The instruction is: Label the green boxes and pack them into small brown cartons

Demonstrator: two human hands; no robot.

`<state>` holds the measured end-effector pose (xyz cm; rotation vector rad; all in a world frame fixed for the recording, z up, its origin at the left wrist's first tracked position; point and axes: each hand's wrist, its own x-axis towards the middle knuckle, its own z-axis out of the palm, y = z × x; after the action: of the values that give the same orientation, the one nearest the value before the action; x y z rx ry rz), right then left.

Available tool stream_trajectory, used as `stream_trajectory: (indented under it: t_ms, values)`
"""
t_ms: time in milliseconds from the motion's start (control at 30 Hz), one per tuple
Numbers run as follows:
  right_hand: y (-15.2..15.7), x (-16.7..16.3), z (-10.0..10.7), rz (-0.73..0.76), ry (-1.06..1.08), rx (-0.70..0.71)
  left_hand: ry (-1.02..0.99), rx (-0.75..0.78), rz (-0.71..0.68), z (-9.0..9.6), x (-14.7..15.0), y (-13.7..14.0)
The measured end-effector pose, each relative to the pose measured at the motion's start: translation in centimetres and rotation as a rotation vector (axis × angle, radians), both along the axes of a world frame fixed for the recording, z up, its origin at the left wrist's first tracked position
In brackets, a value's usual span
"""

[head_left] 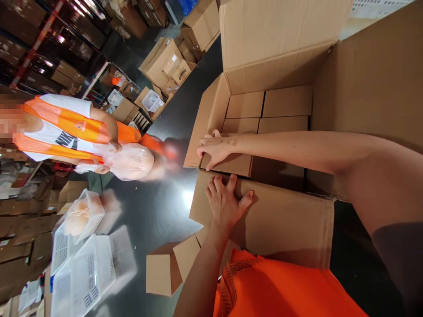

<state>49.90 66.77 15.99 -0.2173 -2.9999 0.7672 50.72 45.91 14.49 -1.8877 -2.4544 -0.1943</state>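
Note:
A large open carton (pixel 271 75) lies before me with its flaps folded out. Several small brown cardboard boxes (pixel 287 101) are packed side by side inside it. My right hand (pixel 214 147) reaches across them, its fingers and thumb bent around the end of the small cardboard box (pixel 236 165) in the near corner. My left hand (pixel 224 200) lies on the carton's near flap (pixel 284 220), fingers apart and fingertips at the fold. Part of the packed boxes is hidden under my right forearm.
A co-worker in an orange vest (pixel 82 127) holds a filled clear plastic bag (pixel 132 160) across the dark table (pixel 158 198). White plastic baskets (pixel 94 264) stand at lower left. Open cartons (pixel 165 66) are beyond, and another open box (pixel 161 273) is beside my left arm.

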Motion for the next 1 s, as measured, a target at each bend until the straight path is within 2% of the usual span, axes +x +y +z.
stream_trajectory:
  t_ms: [67,133,300,367,467,567,700,1000]
  values:
    - [-0.3,0.8,0.2,-0.068,0.064,0.044,0.006,0.004,-0.006,0.1,-0.1,0.1]
    - [-0.2,2.1,0.5,-0.061,0.102,0.049,0.004,0.0,-0.003,0.1,-0.2,0.1]
    - [1.2,7.5,1.3,0.226,0.144,-0.137,0.009,0.018,-0.013,-0.1,-0.3,0.1]
    - [1.4,9.7,1.2,0.317,0.181,-0.085,0.007,0.03,-0.024,-0.2,-0.4,0.1]
    - [0.9,11.9,0.1,0.423,0.251,0.141,-0.004,0.031,-0.025,-0.2,-0.5,0.1]
    - [0.1,12.7,-1.7,0.484,0.342,0.301,-0.014,0.022,-0.014,0.0,-0.5,0.1]
    - [-0.2,12.6,-3.2,0.505,0.396,0.356,-0.002,-0.006,-0.007,0.5,-0.4,0.2]
    - [-0.3,12.7,-2.3,0.465,0.369,0.394,-0.006,0.017,-0.047,0.4,-0.8,0.4]
